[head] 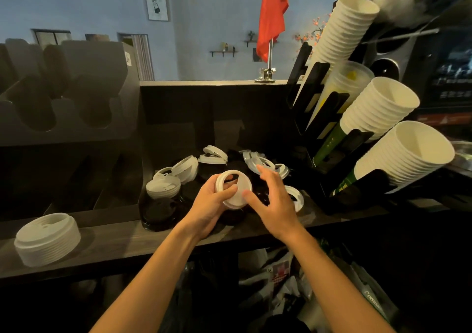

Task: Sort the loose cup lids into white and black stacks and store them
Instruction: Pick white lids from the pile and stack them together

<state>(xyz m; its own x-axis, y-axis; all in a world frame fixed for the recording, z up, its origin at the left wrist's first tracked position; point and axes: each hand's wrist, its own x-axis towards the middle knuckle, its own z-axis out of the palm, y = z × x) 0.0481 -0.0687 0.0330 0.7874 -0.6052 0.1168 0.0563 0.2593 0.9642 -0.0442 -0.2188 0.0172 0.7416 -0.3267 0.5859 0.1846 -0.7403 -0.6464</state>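
Observation:
My left hand (208,205) grips a short stack of white lids (235,191), held upside down over the dark counter (122,243). My right hand (273,199) is beside it with fingers spread, its thumb touching the stack's right edge. Behind them lies a loose pile of white lids (213,155) mixed with black lids (158,212) that are hard to make out in the dark. A tall stack of white lids (47,238) stands at the counter's front left. A smaller white stack (163,187) sits on the black ones.
A grey lid and cup holder rack (69,90) with empty slots stands at the back left. Tilted sleeves of white paper cups (398,159) in a black rack fill the right side. Bags and clutter lie under the counter.

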